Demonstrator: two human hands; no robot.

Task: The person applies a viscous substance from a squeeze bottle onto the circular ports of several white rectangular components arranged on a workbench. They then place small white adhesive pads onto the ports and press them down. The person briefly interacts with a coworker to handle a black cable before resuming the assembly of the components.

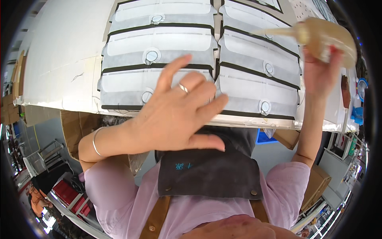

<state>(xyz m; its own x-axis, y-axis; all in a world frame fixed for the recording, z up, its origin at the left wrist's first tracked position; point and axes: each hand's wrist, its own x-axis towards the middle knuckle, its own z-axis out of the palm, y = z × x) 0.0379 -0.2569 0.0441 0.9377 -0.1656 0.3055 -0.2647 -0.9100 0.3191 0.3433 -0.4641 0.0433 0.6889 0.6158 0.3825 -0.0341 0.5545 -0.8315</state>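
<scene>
My right hand (324, 71) is wrapped round a squeeze bottle (330, 36), cloudy and yellowish, held up over the right side of the table. Its long thin nozzle (278, 32) points left, above the right column of pieces. My left hand (187, 103) is open with its fingers spread, above the front of the left column, and holds nothing. Beneath it lies a white and grey flat piece (123, 85) with black edging, partly covered by the hand. Similar pieces lie in two columns, each with a small round clear disc (266, 106) near its lower edge.
The white table (59, 67) extends to the left of the pieces. Below its front edge are a cardboard box (75, 131) and a blue bin (266, 137). A small blue fan (362, 88) stands at the far right. I wear a dark apron (207, 175).
</scene>
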